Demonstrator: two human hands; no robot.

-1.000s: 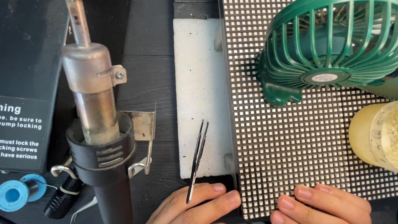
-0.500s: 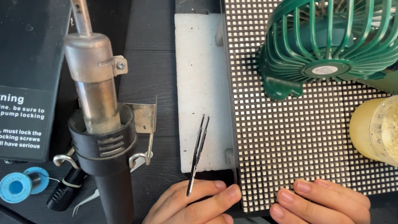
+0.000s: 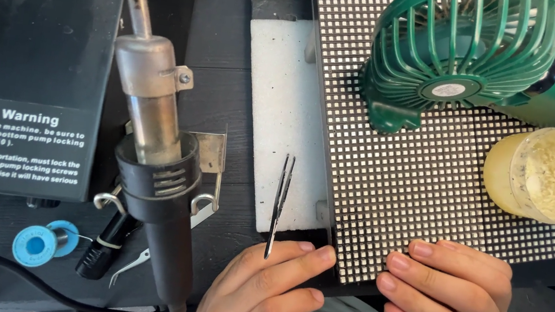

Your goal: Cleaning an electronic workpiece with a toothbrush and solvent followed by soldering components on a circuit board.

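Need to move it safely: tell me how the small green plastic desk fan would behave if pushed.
The small green plastic desk fan probably tips easily: its wide cage stands on a narrow foot. It looks light, likely sliding across the dotted LED panel.

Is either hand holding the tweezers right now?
No, the tweezers lie on the white pad, just beyond the left hand.
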